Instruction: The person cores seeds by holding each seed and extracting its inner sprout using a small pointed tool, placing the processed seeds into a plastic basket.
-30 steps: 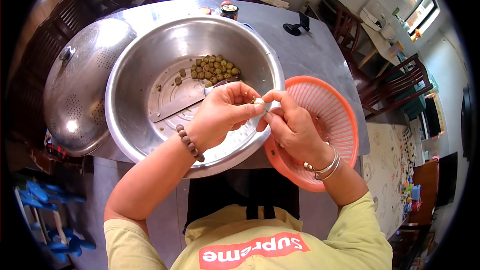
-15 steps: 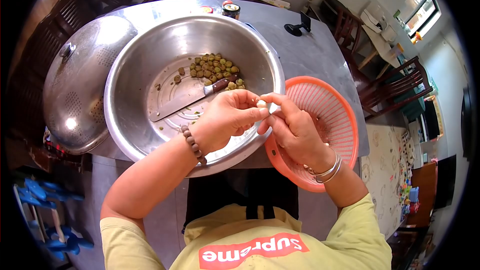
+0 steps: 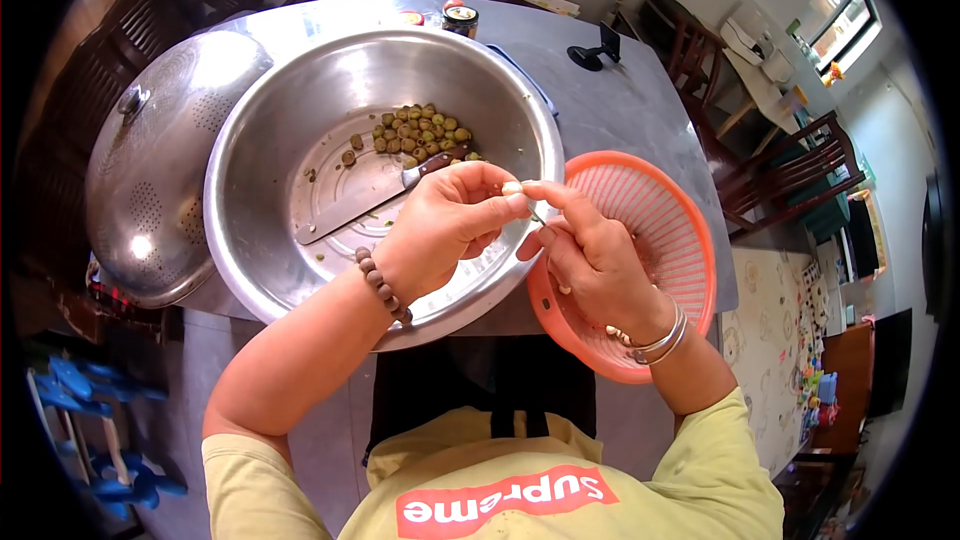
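Over the near right rim of a wide steel basin (image 3: 240,240), my two hands meet. My left hand (image 3: 450,220) pinches a small whitish peeled seed (image 3: 512,188), which looks like a lotus seed. In my right hand (image 3: 600,260) is a small thin metal blade (image 3: 538,217), partly covered by the fingers; the index finger reaches to the seed. Inside the basin lie a pile of round green-brown unpeeled seeds (image 3: 415,130) and a kitchen knife (image 3: 350,215) with a brown handle. Below my right hand stands an orange plastic basket (image 3: 690,240) with a few pale seeds showing.
A perforated steel lid (image 3: 160,160) leans at the basin's left. On the grey table (image 3: 600,105) stand a dark jar (image 3: 461,20) and a black phone stand (image 3: 597,48). Wooden chairs (image 3: 770,175) surround the table, and blue plastic stools (image 3: 90,390) are at lower left.
Both hands have shifted slightly left and up. The right hand's blade has turned from flat to edge-on, and its index finger stays by the seed. The basin appears slightly farther left.
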Action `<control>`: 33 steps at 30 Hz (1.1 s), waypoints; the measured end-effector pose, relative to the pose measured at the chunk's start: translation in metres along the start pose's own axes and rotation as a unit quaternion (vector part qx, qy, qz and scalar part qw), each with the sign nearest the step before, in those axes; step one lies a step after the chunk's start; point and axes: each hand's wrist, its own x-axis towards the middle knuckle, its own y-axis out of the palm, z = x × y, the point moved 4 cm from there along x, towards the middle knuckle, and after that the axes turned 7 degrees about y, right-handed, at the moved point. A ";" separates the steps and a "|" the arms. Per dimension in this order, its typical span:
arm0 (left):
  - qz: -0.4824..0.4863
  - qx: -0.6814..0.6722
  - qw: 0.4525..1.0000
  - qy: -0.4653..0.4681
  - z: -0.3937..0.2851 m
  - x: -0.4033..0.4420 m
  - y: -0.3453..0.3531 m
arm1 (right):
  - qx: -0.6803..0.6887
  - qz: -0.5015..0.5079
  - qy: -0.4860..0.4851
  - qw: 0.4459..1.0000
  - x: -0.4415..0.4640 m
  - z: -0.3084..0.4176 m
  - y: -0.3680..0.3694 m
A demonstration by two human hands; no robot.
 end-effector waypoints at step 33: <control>0.055 -0.059 0.995 -0.066 0.004 0.001 -0.002 | -0.046 0.017 -0.016 0.999 -0.004 0.008 -0.006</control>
